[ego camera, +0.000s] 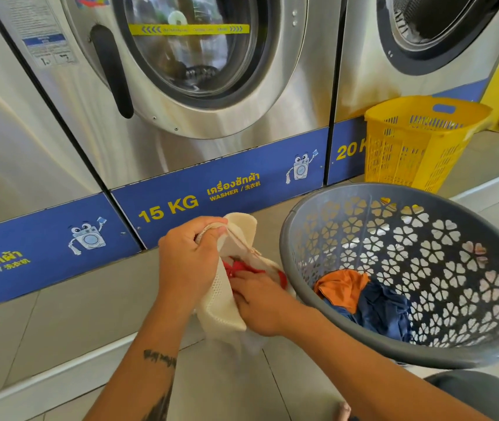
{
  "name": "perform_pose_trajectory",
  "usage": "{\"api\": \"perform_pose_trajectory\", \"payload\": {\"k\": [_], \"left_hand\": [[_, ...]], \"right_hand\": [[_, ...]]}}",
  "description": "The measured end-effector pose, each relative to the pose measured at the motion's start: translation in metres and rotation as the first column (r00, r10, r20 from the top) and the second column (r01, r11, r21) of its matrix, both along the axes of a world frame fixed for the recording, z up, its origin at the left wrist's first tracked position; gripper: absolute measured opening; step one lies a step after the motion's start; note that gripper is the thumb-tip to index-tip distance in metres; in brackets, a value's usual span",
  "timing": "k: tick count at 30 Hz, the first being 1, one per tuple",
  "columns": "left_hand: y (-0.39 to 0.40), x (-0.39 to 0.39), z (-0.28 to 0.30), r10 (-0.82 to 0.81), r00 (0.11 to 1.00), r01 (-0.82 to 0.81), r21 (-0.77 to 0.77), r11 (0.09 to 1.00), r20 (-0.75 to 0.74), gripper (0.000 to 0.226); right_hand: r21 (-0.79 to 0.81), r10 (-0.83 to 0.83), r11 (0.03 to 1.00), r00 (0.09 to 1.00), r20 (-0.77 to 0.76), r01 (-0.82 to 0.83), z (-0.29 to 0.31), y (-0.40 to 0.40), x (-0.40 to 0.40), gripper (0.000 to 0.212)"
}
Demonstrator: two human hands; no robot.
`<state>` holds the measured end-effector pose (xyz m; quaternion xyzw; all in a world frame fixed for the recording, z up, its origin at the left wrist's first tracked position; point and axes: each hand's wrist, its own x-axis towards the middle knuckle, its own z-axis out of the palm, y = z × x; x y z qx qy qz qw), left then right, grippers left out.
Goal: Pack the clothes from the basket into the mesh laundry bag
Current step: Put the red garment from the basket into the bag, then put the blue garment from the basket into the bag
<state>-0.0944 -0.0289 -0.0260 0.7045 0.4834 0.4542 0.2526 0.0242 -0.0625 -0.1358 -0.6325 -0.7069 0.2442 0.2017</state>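
Note:
A cream mesh laundry bag (224, 299) hangs low in the middle, its mouth held open. My left hand (187, 256) grips the bag's rim and drawstring at the top. My right hand (260, 302) presses a red garment (242, 267) into the bag's opening, fingers closed on the cloth. To the right stands a grey plastic basket (424, 208) with flower-shaped holes, tilted toward me. An orange garment (342, 287) and a dark blue garment (385, 311) lie at its bottom.
Steel front-loading washers (181, 71) line the wall behind, above a blue panel marked 15 KG. A yellow laundry basket (415, 147) stands on the step at the right. Grey tiled floor (60, 314) spreads below.

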Motion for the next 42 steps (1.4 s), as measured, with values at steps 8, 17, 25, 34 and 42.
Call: {"api": "perform_pose_trajectory", "payload": {"k": [8,17,25,34,42], "left_hand": [[-0.001,0.003,0.001,-0.082,0.996,0.082,0.015,0.997,0.035,0.032],[-0.023,0.006,-0.002,-0.181,0.979,0.188,-0.070,0.980,0.091,0.031],[-0.015,0.000,0.004,-0.021,0.986,0.036,-0.084,0.996,0.166,0.023],[-0.002,0.015,-0.033,-0.099,0.971,0.081,-0.086,0.993,-0.218,0.023],[-0.001,0.037,-0.064,-0.115,0.962,0.076,-0.163,0.984,-0.247,0.026]], "right_hand": [[-0.308,0.048,0.950,0.999,-0.014,-0.050,0.027,-0.007,0.013,0.033],[-0.212,-0.252,0.955,0.940,-0.230,0.205,0.023,-0.006,0.007,0.019],[-0.315,-0.077,0.949,0.976,-0.205,0.009,0.016,-0.001,0.005,0.024],[-0.199,0.013,0.980,1.000,-0.009,-0.015,0.099,-0.021,0.066,0.038],[-0.525,-0.060,0.808,0.923,0.380,0.269,0.017,-0.004,0.180,0.049]]}}
